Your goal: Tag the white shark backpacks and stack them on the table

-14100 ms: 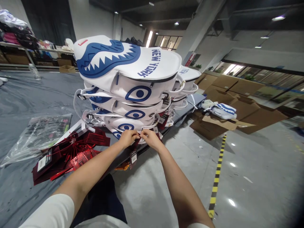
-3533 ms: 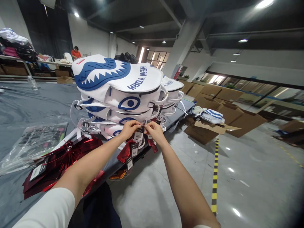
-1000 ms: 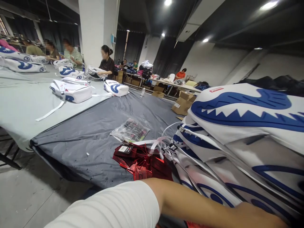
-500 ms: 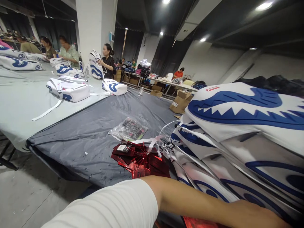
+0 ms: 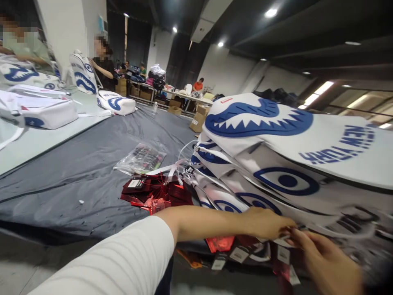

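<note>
A stack of white backpacks [image 5: 276, 164] with blue shark mouths and eyes lies on the dark grey table [image 5: 76, 172]. My left hand [image 5: 265, 223] reaches across to the front of a lower backpack, its fingers pinched together. My right hand [image 5: 325, 258] meets it there, fingertips touching the same spot, blurred by motion. Red and white hang tags [image 5: 242, 250] dangle just below both hands. What the fingers pinch is too small to make out.
A pile of red foil hang tags [image 5: 153, 192] and a clear plastic bag [image 5: 139, 157] lie left of the stack. More white backpacks [image 5: 116, 104] sit on the pale table [image 5: 37, 141] at left. People work at tables behind.
The view swung from the left side of the room back toward the stack. My left hand came fully into sight and my right hand now shows, both at the tags.
</note>
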The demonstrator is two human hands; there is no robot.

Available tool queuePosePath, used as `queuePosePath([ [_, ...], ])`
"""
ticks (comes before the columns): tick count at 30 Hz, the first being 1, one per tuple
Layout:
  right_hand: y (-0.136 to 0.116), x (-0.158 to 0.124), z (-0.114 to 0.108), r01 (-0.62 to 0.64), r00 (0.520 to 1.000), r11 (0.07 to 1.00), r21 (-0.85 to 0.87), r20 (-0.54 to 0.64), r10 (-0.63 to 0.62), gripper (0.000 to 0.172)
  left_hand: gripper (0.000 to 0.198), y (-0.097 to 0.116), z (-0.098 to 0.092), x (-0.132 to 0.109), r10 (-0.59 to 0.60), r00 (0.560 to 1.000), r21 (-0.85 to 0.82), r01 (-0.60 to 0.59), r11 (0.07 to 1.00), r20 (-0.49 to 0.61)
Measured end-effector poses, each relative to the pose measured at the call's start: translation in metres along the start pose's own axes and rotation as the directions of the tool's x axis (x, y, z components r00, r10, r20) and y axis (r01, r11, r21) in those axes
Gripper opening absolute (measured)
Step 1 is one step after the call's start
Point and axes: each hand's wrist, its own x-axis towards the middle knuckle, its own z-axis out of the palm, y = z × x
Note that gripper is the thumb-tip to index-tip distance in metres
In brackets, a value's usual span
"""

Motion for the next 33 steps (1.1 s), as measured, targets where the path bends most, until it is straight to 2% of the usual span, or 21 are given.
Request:
queuePosePath([
  [3, 0.002, -0.003, 0.0, -0.11, 0.991, 0.989, 0.096, 0.087, 0.102, 0.026, 0.027, 0.002, -0.001, -0.006, -0.01, 0.999, -0.003, 0.01, 1.0, -0.043],
  [5, 0.003, -0.004, 0.002, -0.143, 0.987, 0.98, 0.138, 0.092, 0.131, 0.031, 0.026, 0.003, -0.002, -0.01, -0.03, 0.996, -0.031, 0.027, 0.999, -0.087],
  [7, 0.004, -0.005, 0.003, -0.16, 0.985, 0.976, 0.151, 0.091, 0.147, 0.035, 0.027, 0.005, -0.003, -0.013, -0.024, 0.998, -0.042, 0.022, 0.999, -0.054],
  [9, 0.004, -0.006, 0.004, -0.145, 0.986, 0.979, 0.141, 0.097, 0.132, 0.037, 0.028, 0.006, -0.004, -0.016, -0.016, 0.999, -0.024, 0.015, 1.0, -0.04],
  [13, 0.0, -0.009, 0.003, -0.102, 0.993, 0.986, 0.128, 0.066, 0.094, 0.034, 0.03, 0.007, -0.005, -0.019, -0.003, 0.995, -0.03, 0.0, 1.0, -0.104],
  [16, -0.002, -0.011, 0.003, -0.121, 0.991, 0.983, 0.135, 0.071, 0.113, 0.034, 0.029, 0.007, -0.005, -0.02, 0.02, 0.998, -0.027, -0.022, 0.999, -0.057],
  [20, -0.002, -0.013, 0.003, -0.122, 0.991, 0.986, 0.113, 0.076, 0.114, 0.035, 0.025, 0.005, -0.002, -0.021, 0.021, 0.988, -0.029, -0.026, 0.999, -0.15],
  [24, -0.003, -0.013, 0.003, -0.129, 0.991, 0.984, 0.121, 0.059, 0.123, 0.039, 0.024, 0.003, 0.003, -0.017, 0.058, 0.99, -0.035, -0.063, 0.997, -0.127],
  [28, -0.006, -0.015, 0.005, -0.117, 0.993, 0.988, 0.103, 0.011, 0.116, 0.042, 0.024, 0.004, 0.004, -0.02, 0.036, 0.98, -0.066, -0.05, 0.997, -0.195],
  [33, -0.004, -0.019, 0.013, -0.189, 0.982, 0.963, 0.193, 0.017, 0.189, 0.044, 0.041, 0.001, 0.0, -0.035, 0.049, 0.968, -0.142, -0.086, 0.986, -0.245],
])
